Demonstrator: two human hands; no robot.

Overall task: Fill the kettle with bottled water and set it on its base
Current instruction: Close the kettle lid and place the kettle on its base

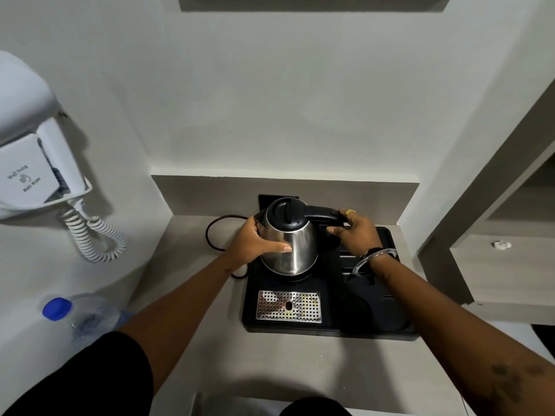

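Note:
A steel kettle (295,244) with a black lid, which is down, and a black handle stands on its base (295,277) at the back of a black tray (330,328). My left hand (250,244) wraps the kettle's left side, thumb across the steel body. My right hand (354,232) grips the handle on the right. A clear water bottle (87,316) with a blue cap stands on the counter at the lower left, partly hidden behind my left arm.
The tray has a perforated metal drip grate (289,306) at its front and round cup recesses at the right. A black power cord (214,235) loops left of the kettle. A wall hair dryer (33,157) with a coiled cord hangs at left. Shelves (510,265) rise at right.

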